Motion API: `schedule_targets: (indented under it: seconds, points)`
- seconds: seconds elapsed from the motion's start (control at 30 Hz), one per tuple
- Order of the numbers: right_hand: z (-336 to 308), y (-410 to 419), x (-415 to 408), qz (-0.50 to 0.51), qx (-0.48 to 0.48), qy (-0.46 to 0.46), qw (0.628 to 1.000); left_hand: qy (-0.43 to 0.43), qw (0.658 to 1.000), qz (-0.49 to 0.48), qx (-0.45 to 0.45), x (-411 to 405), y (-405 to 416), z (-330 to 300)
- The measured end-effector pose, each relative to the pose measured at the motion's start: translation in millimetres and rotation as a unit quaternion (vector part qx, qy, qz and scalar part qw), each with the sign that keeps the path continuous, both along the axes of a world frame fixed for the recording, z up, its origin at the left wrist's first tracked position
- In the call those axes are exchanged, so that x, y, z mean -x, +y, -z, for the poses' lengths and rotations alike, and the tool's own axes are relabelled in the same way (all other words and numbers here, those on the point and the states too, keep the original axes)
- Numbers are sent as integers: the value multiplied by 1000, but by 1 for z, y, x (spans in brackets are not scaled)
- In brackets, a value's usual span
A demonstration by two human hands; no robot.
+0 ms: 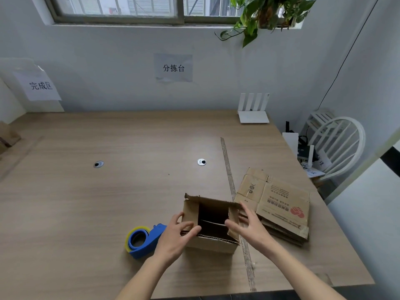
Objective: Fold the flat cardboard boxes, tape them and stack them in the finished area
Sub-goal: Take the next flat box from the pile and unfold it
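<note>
A small brown cardboard box stands opened up on the table near the front, its top flaps up and its dark inside showing. My left hand presses on the box's left flap, fingers bent over its edge. My right hand rests on the right side flap with fingers spread. To the right of the box lies a stack of flat cardboard boxes with red print. A blue tape dispenser with a yellowish roll sits just left of my left hand.
The wooden table has two round cable holes and a tape strip running front to back. A white router stands at the back right. A white chair is beyond the right edge. Brown cardboard sits at the far left under a wall sign.
</note>
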State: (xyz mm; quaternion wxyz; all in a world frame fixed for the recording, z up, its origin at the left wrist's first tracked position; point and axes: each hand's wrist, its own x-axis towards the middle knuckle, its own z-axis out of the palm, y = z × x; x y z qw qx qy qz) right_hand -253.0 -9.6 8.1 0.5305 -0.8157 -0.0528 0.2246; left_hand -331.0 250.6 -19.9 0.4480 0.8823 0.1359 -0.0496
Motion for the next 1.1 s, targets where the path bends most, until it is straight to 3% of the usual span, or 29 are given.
schedule_targets:
  seconds: [0.13, 0.27, 0.43, 0.8, 1.0, 1.1]
  points:
    - [15, -3, 4, -82, 70, -35, 994, -16, 1000, -2, 12, 1, 3, -3]
    - [22, 3, 6, -26, 139, -114, 983, -38, 997, -63, -4, -4, 2, -6]
    - [27, 4, 2, -38, 155, -159, 974, -28, 995, -29, -90, -8, -3, 1]
    - [35, 22, -9, -32, 221, -151, 963, 19, 988, 26, -154, 4, -19, 17]
    - [58, 11, 4, -103, 248, -126, 955, -7, 985, 33, -171, 5, -7, 29]
    - [63, 19, 5, -90, 253, -138, 953, 13, 985, 52, -166, 1, -3, 33]
